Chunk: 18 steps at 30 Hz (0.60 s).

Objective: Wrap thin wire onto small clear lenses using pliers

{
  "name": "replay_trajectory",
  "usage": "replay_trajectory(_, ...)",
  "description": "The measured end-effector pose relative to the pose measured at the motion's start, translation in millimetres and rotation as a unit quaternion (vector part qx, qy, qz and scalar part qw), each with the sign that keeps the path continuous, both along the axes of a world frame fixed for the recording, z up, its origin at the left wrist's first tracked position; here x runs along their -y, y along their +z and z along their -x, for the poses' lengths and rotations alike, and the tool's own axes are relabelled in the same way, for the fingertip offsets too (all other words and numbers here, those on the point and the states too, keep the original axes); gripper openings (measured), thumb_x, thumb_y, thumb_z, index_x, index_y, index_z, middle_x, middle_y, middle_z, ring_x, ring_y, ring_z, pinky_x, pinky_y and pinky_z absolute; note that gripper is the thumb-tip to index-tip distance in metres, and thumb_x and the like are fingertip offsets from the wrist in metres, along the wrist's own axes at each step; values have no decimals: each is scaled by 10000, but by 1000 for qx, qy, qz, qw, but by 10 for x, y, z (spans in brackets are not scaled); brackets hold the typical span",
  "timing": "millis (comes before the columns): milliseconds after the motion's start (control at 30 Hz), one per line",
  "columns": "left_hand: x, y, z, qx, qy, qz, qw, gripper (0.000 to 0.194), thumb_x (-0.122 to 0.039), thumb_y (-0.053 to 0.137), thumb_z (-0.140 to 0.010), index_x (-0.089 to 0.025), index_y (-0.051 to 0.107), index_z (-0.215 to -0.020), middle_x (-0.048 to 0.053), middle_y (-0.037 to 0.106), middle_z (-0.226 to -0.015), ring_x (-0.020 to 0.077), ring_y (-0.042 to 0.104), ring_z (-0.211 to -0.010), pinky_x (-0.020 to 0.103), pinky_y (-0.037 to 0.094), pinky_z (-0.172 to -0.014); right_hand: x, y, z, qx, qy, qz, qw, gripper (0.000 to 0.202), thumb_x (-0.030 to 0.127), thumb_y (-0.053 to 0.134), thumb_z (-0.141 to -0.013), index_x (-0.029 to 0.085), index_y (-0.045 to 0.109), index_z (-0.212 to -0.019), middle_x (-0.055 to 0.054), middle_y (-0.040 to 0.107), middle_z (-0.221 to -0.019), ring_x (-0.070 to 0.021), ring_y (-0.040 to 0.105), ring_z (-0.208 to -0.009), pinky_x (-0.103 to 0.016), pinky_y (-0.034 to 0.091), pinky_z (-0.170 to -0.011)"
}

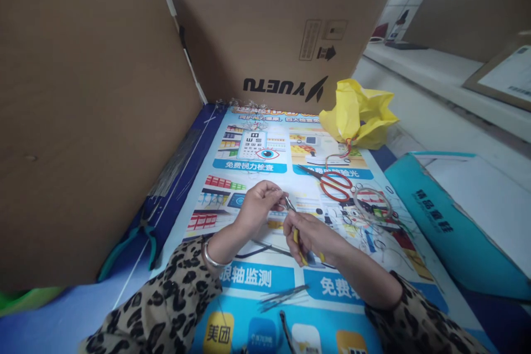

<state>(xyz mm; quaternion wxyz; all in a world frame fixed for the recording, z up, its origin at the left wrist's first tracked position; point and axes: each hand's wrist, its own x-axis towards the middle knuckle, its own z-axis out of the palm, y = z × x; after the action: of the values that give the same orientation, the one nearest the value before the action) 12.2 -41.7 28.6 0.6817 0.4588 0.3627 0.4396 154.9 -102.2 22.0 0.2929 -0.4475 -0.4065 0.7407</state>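
Observation:
My right hand is wrapped round yellow-handled pliers, whose metal jaws point up and left. The jaws meet the fingertips of my left hand, which pinch something small and thin, too small to name. Both hands are above a printed poster sheet. Red-handled scissors lie beyond my right hand, with a coil of clear wire to their right. Nearer to me, a bunch of thin wires rests on the poster. Teal-handled pliers lie at the left.
Tall cardboard panels stand at the left and back. A yellow crumpled bag sits at the back right, a teal box at the right. More thin wires lie along the left panel. Behind the box runs a white ledge.

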Motion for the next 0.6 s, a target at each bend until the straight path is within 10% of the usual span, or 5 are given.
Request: replay_trajectory(600,3,-35,-4,-9,13,-75,997,132,-274,569,-780,-160,501,-786,48,672,-813,106,588,-638,263,483,-646,20,-19,2,-109,28,18,994,453,622,317,-827,190,442,-776,47,513,-449,-129,529,-359,-198,341,-339)
